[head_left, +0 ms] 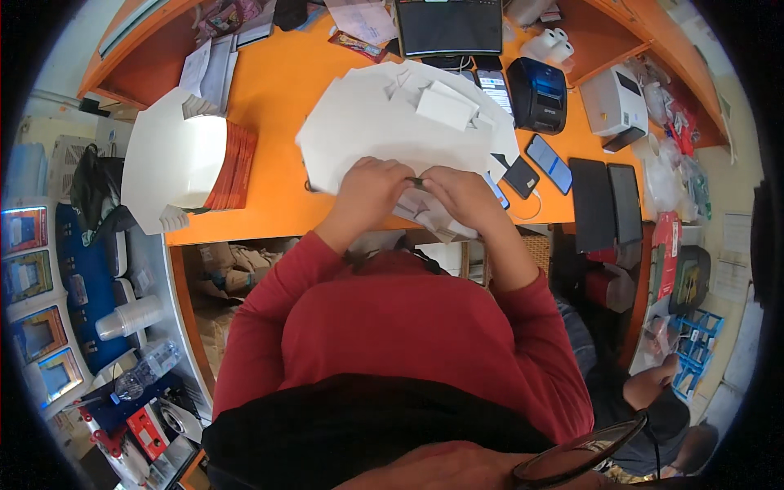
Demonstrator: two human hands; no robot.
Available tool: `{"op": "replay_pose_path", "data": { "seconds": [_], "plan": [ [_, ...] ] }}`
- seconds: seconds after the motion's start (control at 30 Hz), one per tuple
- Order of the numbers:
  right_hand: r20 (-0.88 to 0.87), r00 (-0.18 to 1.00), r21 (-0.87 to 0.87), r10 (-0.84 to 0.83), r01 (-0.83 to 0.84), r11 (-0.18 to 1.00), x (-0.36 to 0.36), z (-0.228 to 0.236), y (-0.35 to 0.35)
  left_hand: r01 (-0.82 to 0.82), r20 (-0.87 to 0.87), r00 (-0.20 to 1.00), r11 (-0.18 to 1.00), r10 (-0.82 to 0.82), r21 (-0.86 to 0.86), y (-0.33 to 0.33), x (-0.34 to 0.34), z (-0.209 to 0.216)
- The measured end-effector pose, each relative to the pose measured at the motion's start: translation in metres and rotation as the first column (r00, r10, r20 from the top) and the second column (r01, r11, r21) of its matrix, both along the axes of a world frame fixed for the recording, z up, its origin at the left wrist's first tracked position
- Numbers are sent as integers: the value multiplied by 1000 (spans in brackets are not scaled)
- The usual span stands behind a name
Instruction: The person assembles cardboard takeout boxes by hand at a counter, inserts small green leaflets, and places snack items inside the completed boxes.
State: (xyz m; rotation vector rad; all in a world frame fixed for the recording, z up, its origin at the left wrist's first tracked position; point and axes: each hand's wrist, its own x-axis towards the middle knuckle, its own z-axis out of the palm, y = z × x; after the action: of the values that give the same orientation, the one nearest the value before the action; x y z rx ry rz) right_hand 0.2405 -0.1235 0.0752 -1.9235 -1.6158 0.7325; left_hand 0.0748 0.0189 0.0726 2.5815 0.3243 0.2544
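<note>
A stack of large white cardboard sheets with notched edges [359,114] lies before me at the desk's front edge. Over its near edge, my left hand [371,189] and my right hand [467,198] meet with their fingers bent and pressed together. A small dark object [418,181] shows between the fingertips of both hands, too small to name. Below my right hand, a white folded flap of card [433,214] hangs past the desk edge. A smaller white card piece [447,106] rests on top of the sheets.
To the left stands a stack of white box blanks with red edges [175,155] on the orange desk [273,90]. A monitor [449,28], a black printer [537,94], a white printer [614,102] and several phones line the back and right. A person [653,416] is at the lower right.
</note>
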Motion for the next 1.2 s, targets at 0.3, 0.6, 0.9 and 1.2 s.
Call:
{"op": "replay_pose_path", "data": {
  "seconds": [0.3, 0.6, 0.9, 1.2],
  "plan": [
    [-277, 959, 681, -59, 240, 692, 35, 26, -40, -69, -1, 916, 156, 400, -985, -12, -1, 11],
    [138, 975, 627, -176, 52, 777, -9, 70, -15, -15, 155, 870, 339, 469, -941, -47, -2, 39],
    [-964, 163, -5, -212, 782, 623, 47, 56, -2, 244, 634, 773, 938, -35, -246, -29, -31, 44],
    [40, 909, 852, 414, -248, 461, -3, 70, -4, 62, 413, 630, 488, 658, -871, -26, -12, 87]
  ]
}}
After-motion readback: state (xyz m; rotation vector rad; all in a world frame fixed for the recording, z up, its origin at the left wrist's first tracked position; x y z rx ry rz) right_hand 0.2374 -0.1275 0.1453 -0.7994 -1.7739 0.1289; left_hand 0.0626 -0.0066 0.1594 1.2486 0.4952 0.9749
